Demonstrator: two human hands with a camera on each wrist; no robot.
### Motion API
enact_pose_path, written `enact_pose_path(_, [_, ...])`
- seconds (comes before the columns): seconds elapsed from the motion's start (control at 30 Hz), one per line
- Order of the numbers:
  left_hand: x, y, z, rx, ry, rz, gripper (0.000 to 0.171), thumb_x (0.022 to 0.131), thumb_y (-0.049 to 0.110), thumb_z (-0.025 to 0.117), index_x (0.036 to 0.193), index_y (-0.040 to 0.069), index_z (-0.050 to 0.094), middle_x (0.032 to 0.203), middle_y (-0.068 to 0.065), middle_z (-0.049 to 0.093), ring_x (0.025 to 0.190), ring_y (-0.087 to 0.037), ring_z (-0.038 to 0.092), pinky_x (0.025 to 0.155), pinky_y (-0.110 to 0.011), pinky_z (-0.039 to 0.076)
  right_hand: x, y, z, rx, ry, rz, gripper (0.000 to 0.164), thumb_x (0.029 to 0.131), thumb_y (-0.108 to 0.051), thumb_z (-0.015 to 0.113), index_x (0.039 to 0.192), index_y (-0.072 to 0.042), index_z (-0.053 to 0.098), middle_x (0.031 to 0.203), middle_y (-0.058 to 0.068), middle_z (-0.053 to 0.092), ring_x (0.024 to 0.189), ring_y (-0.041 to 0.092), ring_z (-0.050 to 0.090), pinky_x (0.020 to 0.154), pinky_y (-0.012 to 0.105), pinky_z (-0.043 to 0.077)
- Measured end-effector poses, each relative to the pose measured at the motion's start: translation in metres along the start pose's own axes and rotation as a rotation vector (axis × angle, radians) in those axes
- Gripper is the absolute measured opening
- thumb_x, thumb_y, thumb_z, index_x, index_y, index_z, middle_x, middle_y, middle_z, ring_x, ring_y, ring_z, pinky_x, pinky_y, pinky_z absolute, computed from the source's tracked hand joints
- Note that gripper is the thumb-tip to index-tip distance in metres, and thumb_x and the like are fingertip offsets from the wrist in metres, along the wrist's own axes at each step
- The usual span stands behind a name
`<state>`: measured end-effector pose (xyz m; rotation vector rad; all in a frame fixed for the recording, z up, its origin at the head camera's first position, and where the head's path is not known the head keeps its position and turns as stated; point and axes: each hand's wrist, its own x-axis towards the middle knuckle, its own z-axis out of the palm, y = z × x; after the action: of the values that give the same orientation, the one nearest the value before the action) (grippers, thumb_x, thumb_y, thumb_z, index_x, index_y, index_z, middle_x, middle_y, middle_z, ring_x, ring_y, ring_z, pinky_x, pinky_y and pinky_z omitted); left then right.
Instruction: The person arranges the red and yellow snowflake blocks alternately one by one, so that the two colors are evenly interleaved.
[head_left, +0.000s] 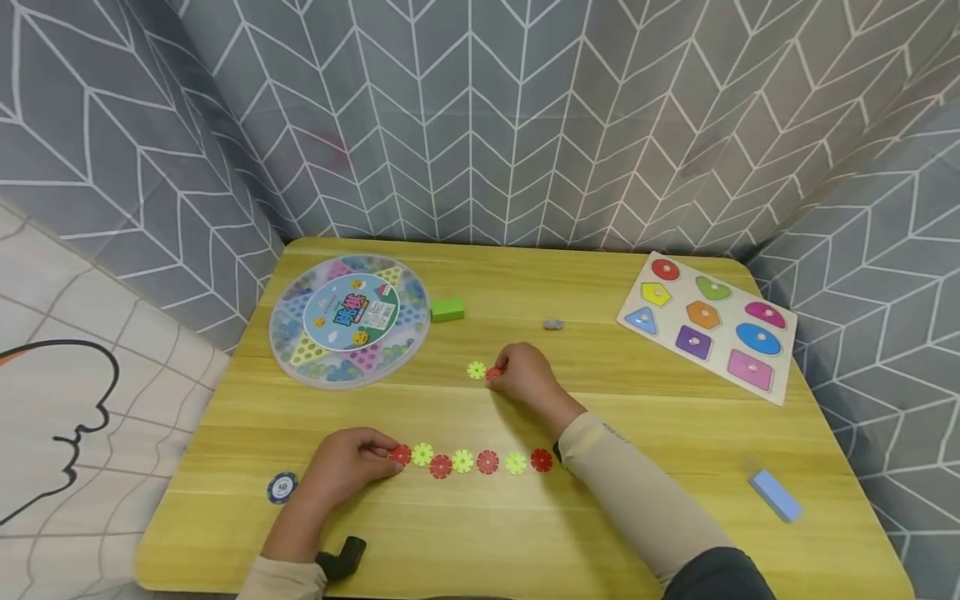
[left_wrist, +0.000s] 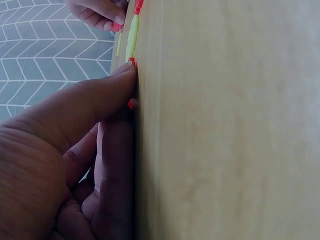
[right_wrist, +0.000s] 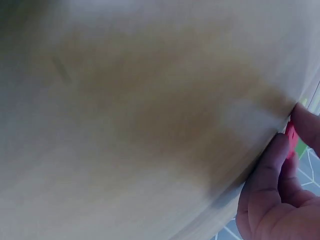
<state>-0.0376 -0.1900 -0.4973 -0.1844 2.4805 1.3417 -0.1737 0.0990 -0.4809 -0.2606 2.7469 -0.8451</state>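
A row of red and yellow-green notched plastic snowflake discs [head_left: 462,461] runs across the table in front of me, its right end hidden under my right forearm. My left hand [head_left: 347,467] pinches the red snowflake disc [head_left: 401,454] at the row's left end between thumb and fingers; its edge shows as a red sliver in the left wrist view. Farther back, my right hand [head_left: 528,379] pinches another red snowflake disc [head_left: 492,375], seen edge-on between thumb and fingertips in the right wrist view. Just left of it lies a yellow-green snowflake disc [head_left: 476,369].
Around the hands are a round Chinese checkers set [head_left: 348,321], green block [head_left: 447,310], small grey piece [head_left: 553,324], shape puzzle board [head_left: 708,325], blue block [head_left: 776,496] and poker chip [head_left: 282,487]. A black bent object [head_left: 345,558] shows by the left wrist. Patterned curtains [head_left: 480,125] border the table.
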Motion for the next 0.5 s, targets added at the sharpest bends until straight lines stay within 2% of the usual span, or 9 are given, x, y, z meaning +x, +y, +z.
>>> enact_pose_path(0.1, [0.000,-0.001,0.001,-0.014,-0.006,-0.003,0.026,0.078,0.018,0.093,0.099,0.011,0.080,0.085,0.001,0.069,0.076,-0.014,0.066,0.070,-0.030,0.054,-0.002,0.001,0.000,0.041,-0.006,0.009,0.022,0.082,-0.010,0.087,0.092,-0.004,0.069,0.086,0.005,0.063,0.083,0.022,0.058,0.081,0.038,0.051])
enact_pose_path(0.17, [0.000,-0.001,0.001,-0.017,-0.006,-0.007,0.026,0.078,0.017,0.093,0.099,0.011,0.080,0.085,0.001,0.069,0.075,-0.015,0.066,0.070,-0.030,0.054,-0.005,0.003,0.000,0.112,-0.008,0.023,0.020,0.084,-0.006,0.085,0.095,-0.003,0.068,0.088,0.005,0.065,0.084,0.022,0.060,0.081,0.037,0.052])
enact_pose_path(0.37, [-0.001,0.001,0.000,-0.008,-0.007,-0.013,0.025,0.078,0.016,0.093,0.098,0.010,0.080,0.084,0.001,0.069,0.075,-0.015,0.066,0.069,-0.030,0.054,-0.014,0.019,-0.014,0.563,-0.064,0.150,0.021,0.091,0.004,0.076,0.110,0.003,0.068,0.101,0.012,0.065,0.093,0.024,0.062,0.080,0.031,0.055])
enact_pose_path(0.5, [0.000,0.001,-0.001,-0.014,-0.006,-0.009,0.025,0.078,0.016,0.093,0.099,0.010,0.080,0.084,0.000,0.069,0.075,-0.015,0.066,0.069,-0.030,0.054,-0.026,0.030,-0.037,0.765,-0.086,0.142,0.028,0.095,0.004,0.071,0.121,0.007,0.065,0.107,0.013,0.064,0.096,0.021,0.064,0.087,0.036,0.056])
